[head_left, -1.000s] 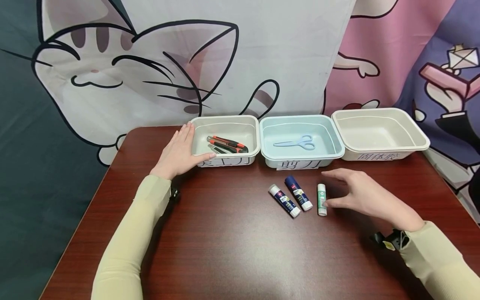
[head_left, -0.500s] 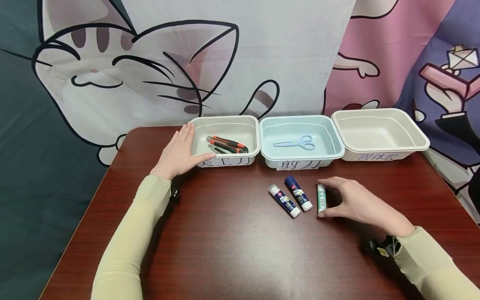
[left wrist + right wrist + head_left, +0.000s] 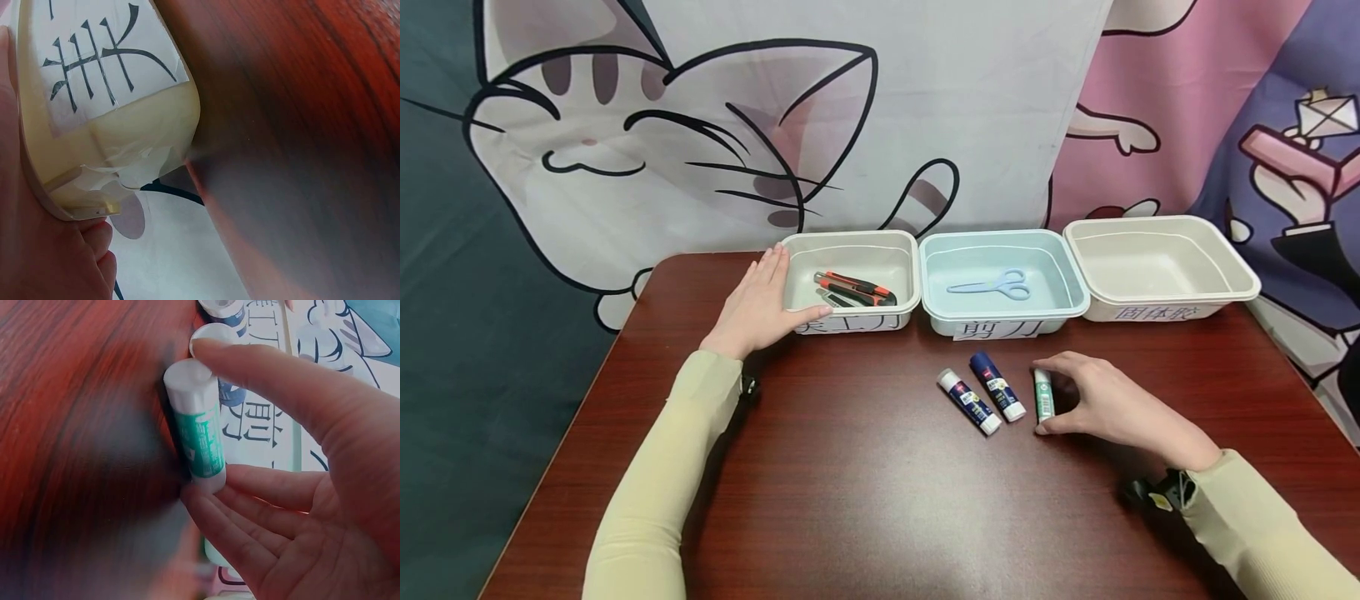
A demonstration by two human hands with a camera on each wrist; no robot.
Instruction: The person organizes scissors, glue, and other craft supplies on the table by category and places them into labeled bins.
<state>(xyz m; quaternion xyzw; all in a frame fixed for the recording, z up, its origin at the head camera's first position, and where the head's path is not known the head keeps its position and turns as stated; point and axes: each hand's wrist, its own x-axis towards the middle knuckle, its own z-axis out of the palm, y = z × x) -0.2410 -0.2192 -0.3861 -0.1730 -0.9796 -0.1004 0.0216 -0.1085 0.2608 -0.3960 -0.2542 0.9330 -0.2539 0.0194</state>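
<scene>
My right hand [image 3: 1101, 404] has a green-and-white glue stick [image 3: 1043, 396] lengthwise between thumb and fingertips, at the tabletop. In the right wrist view the thumb is at the white end of the glue stick [image 3: 199, 434] and the fingertips are at its other end. Left of it lie two navy glue sticks with white ends, a nearer one [image 3: 968, 402] and a farther one [image 3: 997, 387]. My left hand [image 3: 760, 308] rests on the left corner of a beige box [image 3: 906, 250], fingers extended along its side, thumb over the front rim. Red-and-black utility knives [image 3: 857, 287] lie inside.
Beside the beige box stands a light blue box [image 3: 940, 250] holding blue scissors [image 3: 992, 285]. A second beige box [image 3: 1161, 293] stands at the far right with nothing in it. Each box has a handwritten front label. A printed cloth [image 3: 985, 100] hangs behind the brown table [image 3: 850, 483].
My right hand has moved left and closed its thumb and fingers onto the ends of the green glue stick, which has turned slightly. My left hand has stayed put.
</scene>
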